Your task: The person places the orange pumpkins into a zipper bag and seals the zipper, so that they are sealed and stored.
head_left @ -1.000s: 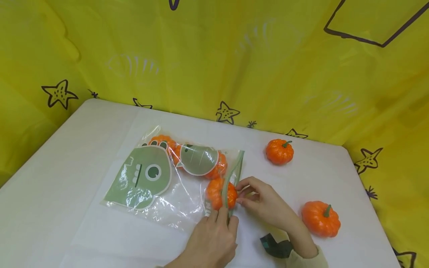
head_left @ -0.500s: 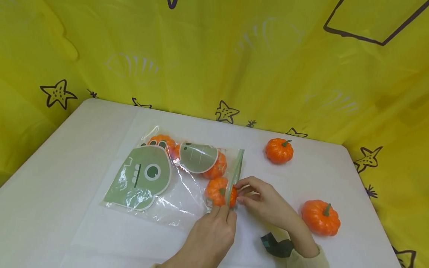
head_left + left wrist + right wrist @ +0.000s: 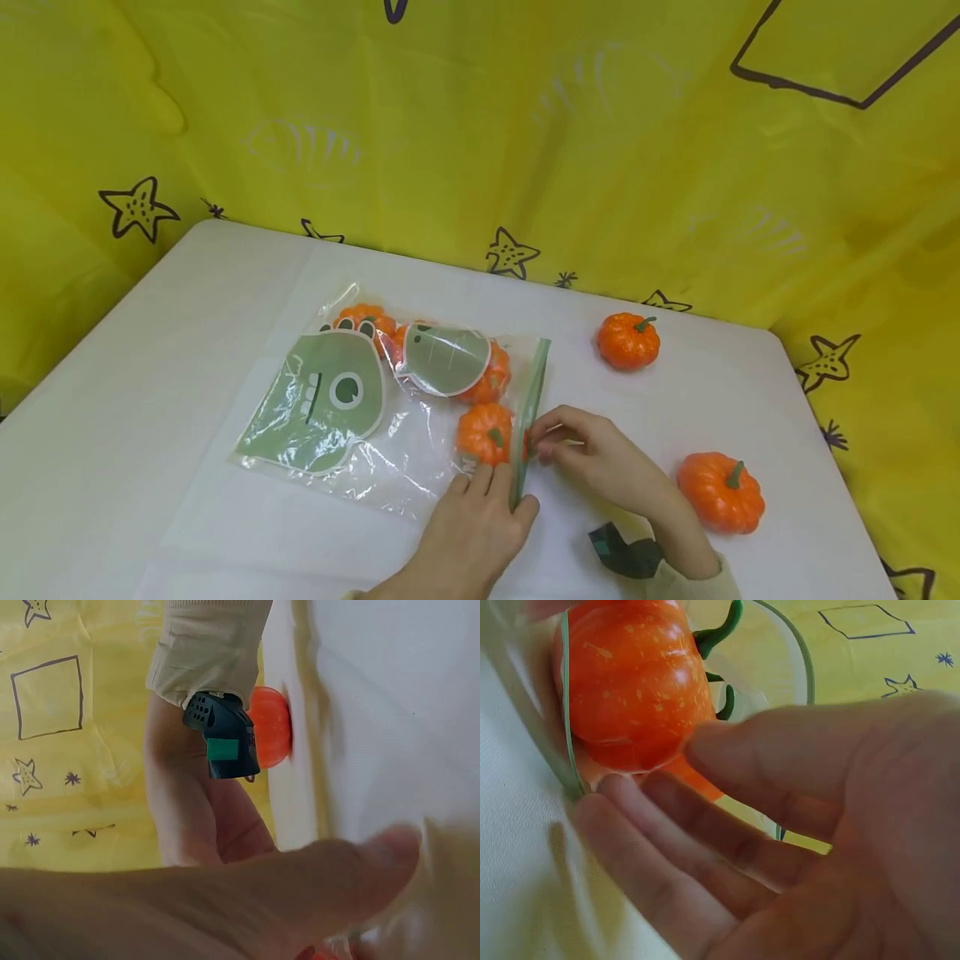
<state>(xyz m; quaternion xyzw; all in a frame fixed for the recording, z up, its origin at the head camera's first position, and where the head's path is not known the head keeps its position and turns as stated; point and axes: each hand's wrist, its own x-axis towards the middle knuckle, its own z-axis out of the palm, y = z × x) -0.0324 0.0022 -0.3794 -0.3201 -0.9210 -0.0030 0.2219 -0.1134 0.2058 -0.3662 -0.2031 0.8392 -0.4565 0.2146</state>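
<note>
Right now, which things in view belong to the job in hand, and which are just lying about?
In the job:
plastic bag
pumpkin at its mouth
pumpkins farther inside
left hand
right hand

Just lying about:
far loose pumpkin
near loose pumpkin
(both perhaps meant for bagging)

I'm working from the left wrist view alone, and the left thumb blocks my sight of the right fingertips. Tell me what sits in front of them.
Observer: An orange pumpkin, at the mouth of the clear plastic bag.
Operator: Report whether that mouth is open.
Observer: It is; the right wrist view shows its green edging parted, with the pumpkin showing between.
Operator: I see one loose pumpkin. Name any other outside the bag.
Observer: One more: the far pumpkin lies on the table, beyond the right hand.
</note>
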